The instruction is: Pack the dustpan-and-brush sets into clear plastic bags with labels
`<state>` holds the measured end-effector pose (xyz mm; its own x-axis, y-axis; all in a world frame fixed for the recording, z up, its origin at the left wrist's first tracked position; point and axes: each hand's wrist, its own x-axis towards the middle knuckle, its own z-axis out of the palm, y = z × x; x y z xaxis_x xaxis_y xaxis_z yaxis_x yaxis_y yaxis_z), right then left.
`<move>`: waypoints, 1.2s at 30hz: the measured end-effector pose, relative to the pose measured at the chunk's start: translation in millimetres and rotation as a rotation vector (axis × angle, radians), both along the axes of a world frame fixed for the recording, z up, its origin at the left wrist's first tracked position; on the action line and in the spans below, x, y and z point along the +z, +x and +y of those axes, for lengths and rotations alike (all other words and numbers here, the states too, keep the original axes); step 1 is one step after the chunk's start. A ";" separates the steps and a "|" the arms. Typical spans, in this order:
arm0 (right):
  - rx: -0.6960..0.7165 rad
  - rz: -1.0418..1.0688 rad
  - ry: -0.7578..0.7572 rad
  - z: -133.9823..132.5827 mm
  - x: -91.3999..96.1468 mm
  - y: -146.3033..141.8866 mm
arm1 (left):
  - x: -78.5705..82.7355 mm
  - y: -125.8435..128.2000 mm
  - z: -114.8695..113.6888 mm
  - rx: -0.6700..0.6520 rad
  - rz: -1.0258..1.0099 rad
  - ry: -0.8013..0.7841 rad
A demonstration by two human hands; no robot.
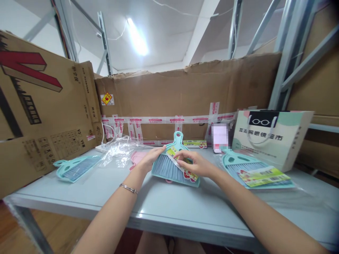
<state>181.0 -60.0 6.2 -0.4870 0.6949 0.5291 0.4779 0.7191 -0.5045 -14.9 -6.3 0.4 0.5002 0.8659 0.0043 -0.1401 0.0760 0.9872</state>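
Note:
A turquoise dustpan with a grey-bristled brush [163, 170] in it is held tilted up above the middle of the table, its looped handle pointing away from me. My left hand [151, 158] grips its left edge, thumb along the rim. Across its front lies a green and yellow label card [172, 152] with red fruit pictures. My right hand [196, 164] is over the card, thumb and forefinger curled together on it. Behind my left hand, a pink dustpan [136, 158] lies partly hidden on the table.
Another turquoise dustpan set [76, 168] lies at left; a third [238, 164], with a label card and clear wrap, is at right. Crumpled clear plastic [119, 151], a phone [220, 135] and a paper bag [272, 141] stand farther back. Large cardboard boxes [164, 91] border the table [111, 197].

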 end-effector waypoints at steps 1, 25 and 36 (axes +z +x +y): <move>0.012 -0.004 -0.019 -1.9 0.5 -1.1 | -0.5 0.1 0.7 -0.007 -0.007 0.003; -0.490 0.450 -0.124 30.2 -10.4 12.3 | 7.1 -1.7 0.7 0.153 -0.078 0.059; -0.129 0.734 -0.626 38.0 -22.2 10.2 | 3.6 -5.0 4.3 0.162 -0.117 0.035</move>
<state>191.2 -22.0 -16.0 -0.0832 0.9788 0.1872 -0.0519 0.1834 -0.9817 -19.9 -2.0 4.0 0.3487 0.9334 0.0854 -0.2615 0.0094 0.9652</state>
